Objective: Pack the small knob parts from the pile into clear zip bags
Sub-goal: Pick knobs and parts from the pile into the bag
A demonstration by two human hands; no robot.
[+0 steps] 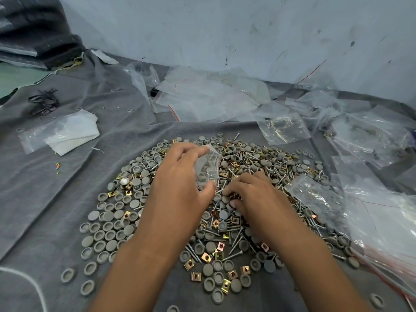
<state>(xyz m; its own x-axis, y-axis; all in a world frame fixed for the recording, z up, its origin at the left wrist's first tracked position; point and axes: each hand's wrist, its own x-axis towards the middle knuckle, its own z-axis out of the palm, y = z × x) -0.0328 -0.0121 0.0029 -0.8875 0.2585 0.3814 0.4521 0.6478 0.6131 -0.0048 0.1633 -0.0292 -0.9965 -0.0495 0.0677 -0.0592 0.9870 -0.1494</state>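
A wide pile (108,230) of small grey round knob caps, brass square clips and screws covers the grey cloth. My left hand (180,183) holds a small clear zip bag (208,166) upright over the pile's middle, thumb and fingers around its mouth; a few parts show inside it. My right hand (249,194) lies just right of the bag, fingers curled down into the pile and pinching small parts, among them a grey cap (230,203) at the fingertips.
Several empty clear zip bags (209,95) lie heaped at the back. More bags, some holding parts, pile up along the right (371,210). A white folded sheet in a bag (65,134) and black ties (44,102) sit at the left. A pale wall stands behind.
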